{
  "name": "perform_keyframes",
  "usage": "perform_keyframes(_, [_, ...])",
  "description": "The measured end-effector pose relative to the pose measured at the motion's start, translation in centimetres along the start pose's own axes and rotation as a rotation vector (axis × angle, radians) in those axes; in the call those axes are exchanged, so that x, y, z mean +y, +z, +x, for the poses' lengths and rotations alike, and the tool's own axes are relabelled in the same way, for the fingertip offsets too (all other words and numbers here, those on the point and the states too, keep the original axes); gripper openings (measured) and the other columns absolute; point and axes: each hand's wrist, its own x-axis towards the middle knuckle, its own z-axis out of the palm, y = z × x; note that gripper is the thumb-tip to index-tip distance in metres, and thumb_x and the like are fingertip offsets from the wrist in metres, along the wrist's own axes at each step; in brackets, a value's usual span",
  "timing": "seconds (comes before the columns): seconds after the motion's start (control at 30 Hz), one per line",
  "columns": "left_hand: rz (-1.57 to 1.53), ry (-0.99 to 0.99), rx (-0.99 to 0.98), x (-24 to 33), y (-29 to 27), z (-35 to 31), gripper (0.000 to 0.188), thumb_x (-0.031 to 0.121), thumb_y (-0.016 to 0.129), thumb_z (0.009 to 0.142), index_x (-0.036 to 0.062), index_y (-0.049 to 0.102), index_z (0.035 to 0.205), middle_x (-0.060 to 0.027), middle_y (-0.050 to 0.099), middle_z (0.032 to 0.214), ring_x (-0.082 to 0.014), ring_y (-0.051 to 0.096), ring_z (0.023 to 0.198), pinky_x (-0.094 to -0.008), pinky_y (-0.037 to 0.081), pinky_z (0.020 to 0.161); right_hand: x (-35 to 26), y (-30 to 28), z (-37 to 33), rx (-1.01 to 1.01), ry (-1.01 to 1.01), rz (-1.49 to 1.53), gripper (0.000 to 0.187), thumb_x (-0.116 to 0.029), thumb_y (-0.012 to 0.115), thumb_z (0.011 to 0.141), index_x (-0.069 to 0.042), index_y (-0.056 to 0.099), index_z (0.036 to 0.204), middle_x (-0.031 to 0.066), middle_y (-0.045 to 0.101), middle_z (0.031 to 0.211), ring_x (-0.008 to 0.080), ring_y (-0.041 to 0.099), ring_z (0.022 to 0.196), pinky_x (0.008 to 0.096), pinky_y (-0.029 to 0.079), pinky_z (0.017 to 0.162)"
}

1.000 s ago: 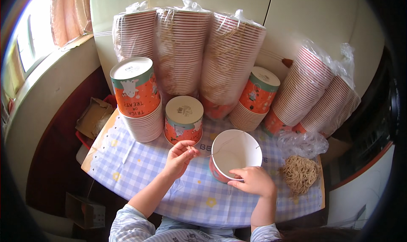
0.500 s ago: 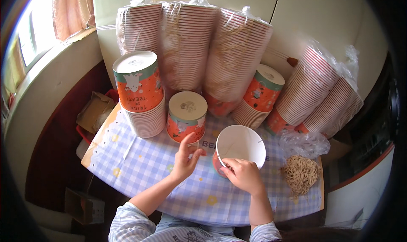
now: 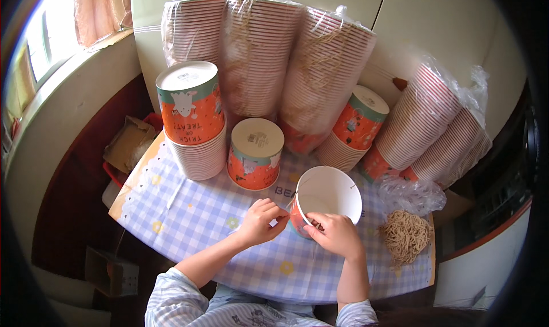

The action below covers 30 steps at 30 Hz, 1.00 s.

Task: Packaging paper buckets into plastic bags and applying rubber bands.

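Observation:
A white-lined paper bucket (image 3: pixel 330 191) with an orange outside stands tilted on the table, its mouth upward. My right hand (image 3: pixel 336 235) is closed on its near rim, thumb outside. My left hand (image 3: pixel 262 223) is closed in a pinch beside the bucket's left wall, where a thin tan cord (image 3: pixel 293 198) shows by the rim; the fingertips seem to have hold of it, though its end is hidden. Another bit of cord sticks up at the bucket's right rim. Just beyond my left hand, an orange-and-green paper bucket (image 3: pixel 255 155) rests upside down.
A heap of tan cords (image 3: pixel 407 235) and crumpled clear plastic (image 3: pixel 412 194) lie at the right. Inverted bucket stacks stand at the left (image 3: pixel 191 121) and back right (image 3: pixel 360 124). Tall plastic-wrapped stacks (image 3: pixel 260 52) line the back. A checked cloth (image 3: pixel 200 224) covers the table.
My left hand has moved right and turned, from raised with the index finger extended to a pinch at the bucket's wall. My right hand keeps its hold on the rim.

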Motion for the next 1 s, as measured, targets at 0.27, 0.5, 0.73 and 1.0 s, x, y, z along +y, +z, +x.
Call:
perform_keyframes(0.27, [0.078, 0.013, -0.060, 0.4, 0.3, -0.5, 0.009, 0.004, 0.065, 0.066, 0.0077, 0.057, 0.069, -0.0003, 0.053, 0.062, -0.0178, 0.049, 0.060, -0.0306, 0.035, 0.058, 0.3, 0.4, 0.2, -0.021, 0.056, 0.065, 0.028, -0.028, 0.062, 0.076, -0.008, 0.060, 0.096, 0.0100, 0.064, 0.075, 0.0263, 0.062, 0.067, 0.0354, 0.048, 0.059])
perform_keyframes(0.5, [0.026, -0.061, -0.034, 0.6, 1.2, -0.8, 0.011, 0.006, 0.065, 0.064, 0.0089, 0.055, 0.070, -0.0015, 0.053, 0.063, -0.0197, 0.049, 0.061, -0.0319, 0.035, 0.058, 0.3, 0.7, 0.2, -0.019, 0.101, 0.083, 0.029, -0.028, 0.063, 0.076, -0.007, 0.059, 0.096, 0.0103, 0.063, 0.070, 0.0264, 0.062, 0.064, 0.0348, 0.048, 0.057])
perform_keyframes(0.73, [0.065, -0.037, -0.030, 0.7, 1.4, -1.0, 0.011, 0.007, 0.065, 0.064, 0.0091, 0.055, 0.069, -0.0019, 0.053, 0.063, -0.0199, 0.050, 0.062, -0.0319, 0.035, 0.057, 0.0, 0.7, 0.4, -0.013, 0.113, 0.097, 0.030, -0.027, 0.064, 0.075, -0.006, 0.059, 0.097, 0.0107, 0.063, 0.068, 0.0265, 0.062, 0.062, 0.0348, 0.049, 0.057])
perform_keyframes(1.0, [0.055, -0.063, -0.021, 0.6, 1.4, -1.0, 0.012, 0.008, 0.065, 0.065, 0.0091, 0.054, 0.069, -0.0017, 0.052, 0.062, -0.0196, 0.049, 0.062, -0.0319, 0.035, 0.057, 0.0, 0.9, 0.3, -0.034, 0.113, 0.103, 0.031, -0.026, 0.063, 0.076, -0.006, 0.058, 0.099, 0.0104, 0.063, 0.067, 0.0265, 0.062, 0.062, 0.0347, 0.049, 0.057])
